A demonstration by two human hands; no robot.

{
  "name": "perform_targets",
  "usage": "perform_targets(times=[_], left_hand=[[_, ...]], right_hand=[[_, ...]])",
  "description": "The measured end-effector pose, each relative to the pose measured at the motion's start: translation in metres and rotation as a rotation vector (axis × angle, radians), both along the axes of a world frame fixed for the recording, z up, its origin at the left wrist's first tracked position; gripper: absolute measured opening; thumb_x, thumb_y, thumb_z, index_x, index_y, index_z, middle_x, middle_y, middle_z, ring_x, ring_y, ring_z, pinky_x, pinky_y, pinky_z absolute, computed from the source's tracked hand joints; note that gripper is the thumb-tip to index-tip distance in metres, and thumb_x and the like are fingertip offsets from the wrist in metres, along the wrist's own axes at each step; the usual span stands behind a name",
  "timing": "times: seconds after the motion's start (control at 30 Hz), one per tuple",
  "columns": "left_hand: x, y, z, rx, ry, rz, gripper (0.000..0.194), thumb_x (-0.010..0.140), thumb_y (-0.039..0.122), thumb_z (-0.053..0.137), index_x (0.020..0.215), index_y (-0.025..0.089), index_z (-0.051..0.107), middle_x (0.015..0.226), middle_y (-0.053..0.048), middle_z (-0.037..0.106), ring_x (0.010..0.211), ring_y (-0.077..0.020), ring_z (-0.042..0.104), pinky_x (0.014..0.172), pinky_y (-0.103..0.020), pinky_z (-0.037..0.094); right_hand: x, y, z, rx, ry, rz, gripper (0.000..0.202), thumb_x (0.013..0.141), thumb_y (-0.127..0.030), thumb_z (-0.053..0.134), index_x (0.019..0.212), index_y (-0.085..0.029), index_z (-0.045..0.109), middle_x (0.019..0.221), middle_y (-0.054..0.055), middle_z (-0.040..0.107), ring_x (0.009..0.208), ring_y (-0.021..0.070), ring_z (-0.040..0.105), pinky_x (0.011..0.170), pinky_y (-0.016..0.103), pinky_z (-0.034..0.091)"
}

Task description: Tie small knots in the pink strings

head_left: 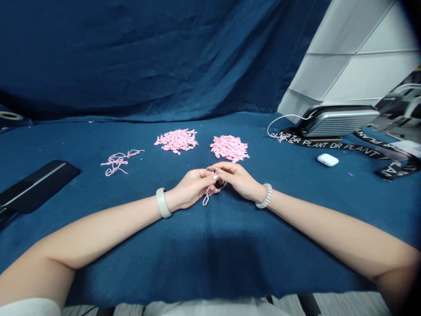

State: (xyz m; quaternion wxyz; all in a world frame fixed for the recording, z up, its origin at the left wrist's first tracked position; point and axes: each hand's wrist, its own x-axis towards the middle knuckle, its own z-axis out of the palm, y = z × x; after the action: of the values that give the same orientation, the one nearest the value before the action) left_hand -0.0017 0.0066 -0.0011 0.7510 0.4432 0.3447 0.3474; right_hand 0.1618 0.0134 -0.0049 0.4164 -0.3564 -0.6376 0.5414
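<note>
A thin pink yarn strand [205, 199] hangs in a small loop below my fingertips. My left hand [196, 186] pinches it between thumb and fingers. From the right, my right hand [237, 177] grips the same strand, its fingertips meeting those of the left. The part between the fingertips is mostly hidden. Beyond my hands lie two heaps of small pink yarn pieces, a left heap [177, 141] and a right heap [229, 148]. Loose pink strands [115, 162] lie further left on the blue cloth [138, 245].
At the left edge is a black flat object [36, 186]. On the right are a silver box-like device [342, 121] with a white cable, a black lettered strap [329, 145] and a white earphone case [327, 160]. A blue curtain [141, 52] hangs behind.
</note>
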Motion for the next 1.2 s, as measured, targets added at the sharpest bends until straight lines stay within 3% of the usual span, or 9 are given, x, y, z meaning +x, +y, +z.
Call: perform_targets(times=[0.27, 0.53, 0.73, 0.87, 1.03, 1.1, 1.2], left_hand=[[-0.003, 0.004, 0.000, -0.016, 0.068, -0.113, 0.027, 0.070, 0.028, 0.069, 0.077, 0.007, 0.054, 0.053, 0.003, 0.052, 0.051, -0.0017, 0.051, 0.076, -0.030, 0.051], [-0.002, 0.006, 0.001, -0.014, 0.086, -0.167, 0.028, 0.070, 0.030, 0.068, 0.073, 0.007, 0.052, 0.053, 0.003, 0.052, 0.052, -0.0017, 0.051, 0.079, -0.031, 0.051], [-0.001, 0.005, -0.002, 0.035, 0.045, -0.072, 0.029, 0.065, 0.030, 0.072, 0.073, 0.008, 0.053, 0.065, 0.001, 0.058, 0.058, -0.0045, 0.056, 0.076, -0.030, 0.050], [-0.005, 0.013, 0.002, 0.273, 0.141, -0.019, 0.027, 0.070, 0.034, 0.067, 0.076, 0.008, 0.059, 0.078, -0.004, 0.063, 0.070, -0.0075, 0.058, 0.071, -0.023, 0.046], [-0.014, 0.026, 0.014, 0.512, 0.164, 0.158, 0.023, 0.070, 0.031, 0.068, 0.068, 0.009, 0.059, 0.072, 0.000, 0.058, 0.067, -0.0028, 0.051, 0.067, -0.016, 0.041], [-0.016, 0.028, 0.019, 0.503, 0.099, 0.185, 0.023, 0.069, 0.031, 0.069, 0.070, 0.010, 0.059, 0.078, -0.001, 0.060, 0.074, -0.0047, 0.055, 0.073, -0.018, 0.043], [-0.018, 0.025, 0.030, 0.417, -0.032, 0.123, 0.022, 0.071, 0.030, 0.067, 0.073, 0.011, 0.057, 0.089, -0.004, 0.064, 0.087, -0.0108, 0.060, 0.084, -0.028, 0.047]], right_hand=[[0.000, 0.000, 0.004, -0.051, 0.028, 0.061, 0.014, 0.074, -0.027, 0.064, 0.071, -0.013, 0.063, 0.067, -0.001, 0.060, 0.063, 0.0082, 0.053, 0.064, 0.022, 0.042], [-0.003, -0.003, 0.004, -0.075, -0.005, -0.007, 0.018, 0.076, -0.029, 0.062, 0.069, -0.013, 0.056, 0.063, -0.002, 0.056, 0.059, 0.0071, 0.050, 0.060, 0.021, 0.041], [-0.002, 0.000, -0.003, -0.085, 0.079, -0.018, 0.025, 0.081, -0.039, 0.054, 0.078, -0.015, 0.053, 0.066, -0.002, 0.051, 0.058, 0.0067, 0.048, 0.057, 0.020, 0.042], [-0.002, 0.000, -0.005, -0.148, 0.169, 0.090, 0.029, 0.084, -0.046, 0.049, 0.088, -0.017, 0.046, 0.070, -0.003, 0.051, 0.050, 0.0067, 0.053, 0.051, 0.023, 0.047], [0.000, -0.005, -0.001, -0.041, -0.028, 0.098, 0.024, 0.083, -0.040, 0.053, 0.088, -0.017, 0.045, 0.065, -0.005, 0.050, 0.039, 0.0028, 0.042, 0.035, 0.016, 0.034], [0.000, -0.007, -0.001, -0.033, -0.080, 0.100, 0.024, 0.082, -0.038, 0.056, 0.091, -0.017, 0.046, 0.060, -0.006, 0.046, 0.043, 0.0042, 0.042, 0.037, 0.015, 0.036], [-0.001, -0.009, -0.003, 0.003, -0.119, 0.126, 0.035, 0.082, -0.035, 0.056, 0.110, -0.018, 0.043, 0.058, -0.006, 0.047, 0.049, 0.0070, 0.047, 0.046, 0.018, 0.043]])
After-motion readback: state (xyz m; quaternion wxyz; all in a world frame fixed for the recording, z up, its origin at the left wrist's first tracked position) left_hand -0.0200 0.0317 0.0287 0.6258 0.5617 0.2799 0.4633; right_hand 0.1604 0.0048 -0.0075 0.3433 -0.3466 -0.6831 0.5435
